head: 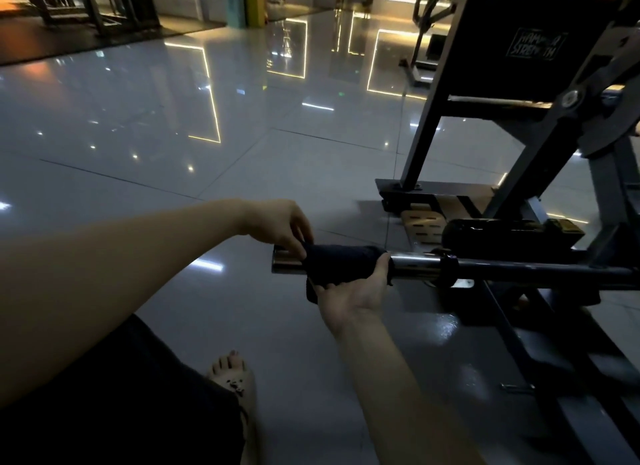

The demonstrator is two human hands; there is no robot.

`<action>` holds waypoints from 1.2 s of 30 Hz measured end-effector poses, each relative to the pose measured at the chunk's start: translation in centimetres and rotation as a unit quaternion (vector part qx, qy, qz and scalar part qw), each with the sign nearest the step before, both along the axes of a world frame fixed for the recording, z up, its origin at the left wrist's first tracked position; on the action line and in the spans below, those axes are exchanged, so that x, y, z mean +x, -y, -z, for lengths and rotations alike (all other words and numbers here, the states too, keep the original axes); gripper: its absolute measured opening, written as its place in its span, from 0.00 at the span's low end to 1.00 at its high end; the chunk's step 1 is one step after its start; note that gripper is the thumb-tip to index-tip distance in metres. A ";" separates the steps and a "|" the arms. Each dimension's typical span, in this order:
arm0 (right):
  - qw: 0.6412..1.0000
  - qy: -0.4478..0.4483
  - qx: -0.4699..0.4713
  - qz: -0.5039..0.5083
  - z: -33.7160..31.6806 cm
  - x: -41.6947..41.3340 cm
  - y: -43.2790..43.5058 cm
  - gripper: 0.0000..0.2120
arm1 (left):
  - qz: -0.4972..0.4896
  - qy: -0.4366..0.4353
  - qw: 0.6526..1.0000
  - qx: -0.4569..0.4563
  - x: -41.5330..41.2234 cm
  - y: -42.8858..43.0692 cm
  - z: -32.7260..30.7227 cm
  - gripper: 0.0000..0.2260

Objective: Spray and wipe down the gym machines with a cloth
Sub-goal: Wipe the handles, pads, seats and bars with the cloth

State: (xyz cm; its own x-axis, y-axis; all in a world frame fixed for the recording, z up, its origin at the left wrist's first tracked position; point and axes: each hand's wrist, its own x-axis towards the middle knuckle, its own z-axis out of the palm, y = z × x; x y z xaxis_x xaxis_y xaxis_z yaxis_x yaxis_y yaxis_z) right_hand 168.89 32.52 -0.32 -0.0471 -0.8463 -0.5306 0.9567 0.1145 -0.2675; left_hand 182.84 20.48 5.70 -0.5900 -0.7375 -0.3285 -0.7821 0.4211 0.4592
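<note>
now left hand (pixel 277 226), right hand (pixel 351 291) hold cloth (pixel 343 260) by bar (pixel 415 265) end

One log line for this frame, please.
step: wipe chrome bar | left grip: pinches cloth end | right grip: holds cloth round bar from below

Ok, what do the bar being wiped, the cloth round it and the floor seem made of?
The bar: likely chromed steel, bright with mirror-like highlights. The cloth: soft dark matte fabric, it wraps and folds; weave unclear. The floor: glossy large tiles, perhaps glazed ceramic or stone, with seams and sharp light reflections.
</note>
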 end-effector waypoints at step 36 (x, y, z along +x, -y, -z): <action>0.786 -0.579 0.194 0.094 4.4 -12.8 -0.1 0.16 | 0.106 -0.025 0.994 -0.025 -16.1 -0.5 2.8 0.22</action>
State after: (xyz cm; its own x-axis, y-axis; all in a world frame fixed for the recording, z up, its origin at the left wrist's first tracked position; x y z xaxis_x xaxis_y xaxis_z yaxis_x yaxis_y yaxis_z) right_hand 156.13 32.64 -4.77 -0.7941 -0.5513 -0.2560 0.1063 0.2887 -0.9515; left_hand 166.73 20.93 2.93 -0.7494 -0.6090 -0.2597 -0.6490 0.5983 0.4699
